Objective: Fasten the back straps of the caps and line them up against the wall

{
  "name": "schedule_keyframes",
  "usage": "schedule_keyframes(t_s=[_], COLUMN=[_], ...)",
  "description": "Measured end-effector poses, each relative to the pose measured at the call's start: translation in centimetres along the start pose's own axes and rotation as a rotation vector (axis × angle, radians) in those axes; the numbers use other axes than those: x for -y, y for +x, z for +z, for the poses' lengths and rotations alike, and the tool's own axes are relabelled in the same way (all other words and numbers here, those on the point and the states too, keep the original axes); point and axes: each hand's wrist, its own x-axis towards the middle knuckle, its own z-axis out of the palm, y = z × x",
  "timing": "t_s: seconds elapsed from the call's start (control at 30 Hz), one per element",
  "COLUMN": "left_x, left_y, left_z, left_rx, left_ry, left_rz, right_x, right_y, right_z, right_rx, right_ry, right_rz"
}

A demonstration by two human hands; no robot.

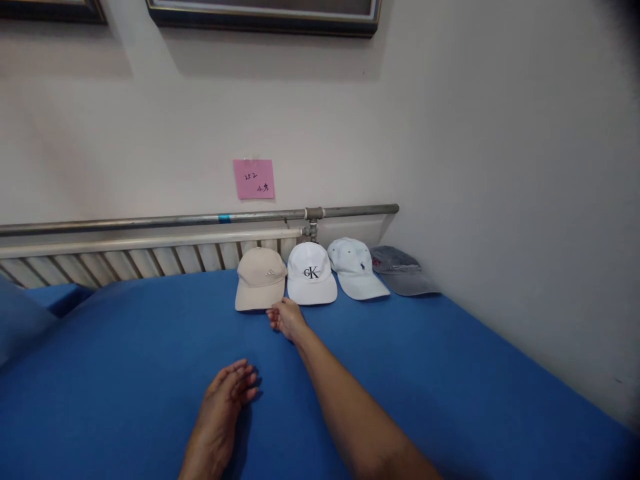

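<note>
Four caps would be a count, so I name them singly: a beige baseball cap [260, 277] with a small stripe logo is at the left end of a row. Beside it is a white cap [311, 287] with black "CK" letters, followed by a pale blue cap [353, 267] with a dark emblem. At the right end lies a grey cap [403, 270]. My right hand [287, 319] is closed at the front right corner of the beige brim, thumb on its edge. Nearer to me, my left hand [227, 397] is open above the sheet, fingers loosely curved, holding nothing.
A blue sheet [125, 360] covers the surface under the caps. Behind it run a metal pipe [190, 221] and a white radiator [160, 260]. A pink note [254, 179] is on the wall, with a framed picture [265, 20] higher up. The wall [525, 233] bounds the right side.
</note>
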Motion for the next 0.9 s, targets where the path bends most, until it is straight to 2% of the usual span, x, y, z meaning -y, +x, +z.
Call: schedule_keyframes(t_s=[0.13,0.27,0.4,0.57,0.63,0.73,0.9], left_x=[0.0,-0.2,-0.3,-0.2,0.1,0.6,1.4], left_y=[-0.2,0.0,0.2,-1.0,-1.7,-3.6,-9.6], left_z=[0.2,0.1,0.2,-0.2,-1.2,-3.7,-9.3], left_rx=[0.012,0.018,0.024,0.014,-0.01,-0.07,-0.211], left_ry=[0.018,0.031,0.03,-0.034,-0.073,-0.135,-0.292], left_rz=[-0.009,0.0,0.019,0.056,0.085,0.14,0.237], right_x=[-0.3,-0.8,-1.4,-2.1,-2.3,-2.6,-2.9], right_y=[-0.4,-1.9,-4.8,-9.5,-10.7,-11.7,-13.1], right_z=[-0.2,-0.7,-1.7,-3.1,-3.5,-3.9,-4.6], right_rx=[-0.026,-0.105,-0.144,-0.117,-0.084,-0.034,0.02], right_ry=[-0.015,-0.057,-0.151,-0.305,-0.36,-0.422,-0.476], right_rz=[-0.032,-0.131,-0.243,-0.308,-0.318,-0.333,-0.355])
